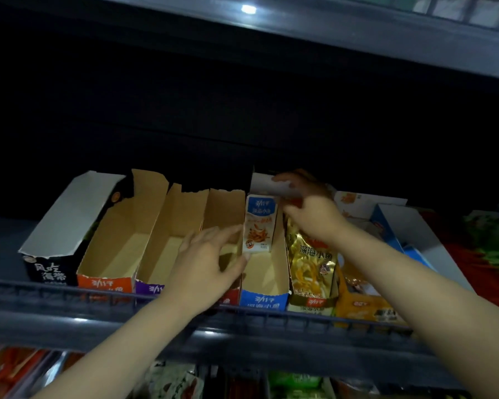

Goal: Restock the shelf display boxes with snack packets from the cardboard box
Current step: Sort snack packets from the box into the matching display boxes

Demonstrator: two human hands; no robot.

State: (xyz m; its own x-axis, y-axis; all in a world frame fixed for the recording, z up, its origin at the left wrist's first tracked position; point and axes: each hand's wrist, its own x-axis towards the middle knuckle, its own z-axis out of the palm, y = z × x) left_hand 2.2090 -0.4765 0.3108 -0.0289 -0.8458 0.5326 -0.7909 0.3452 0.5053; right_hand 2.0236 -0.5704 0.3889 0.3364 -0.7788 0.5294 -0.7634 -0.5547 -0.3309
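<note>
Snack packet (260, 223) stands upright at the back of the blue display box (264, 302), mid-frame; left hand (205, 260), fingers spread, touches its foot; right hand (314, 217) curls just right of it, grip unclear; best to seat it squarely against the back wall.

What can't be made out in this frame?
Head view only.
Right hand: what it grips, hidden by its own back and shadow.
Red-fronted cardboard display box: front label covered by left hand and wrist.
Lower-shelf packets: blurred, cut by bottom edge.
Cardboard supply box: out of frame.
</note>
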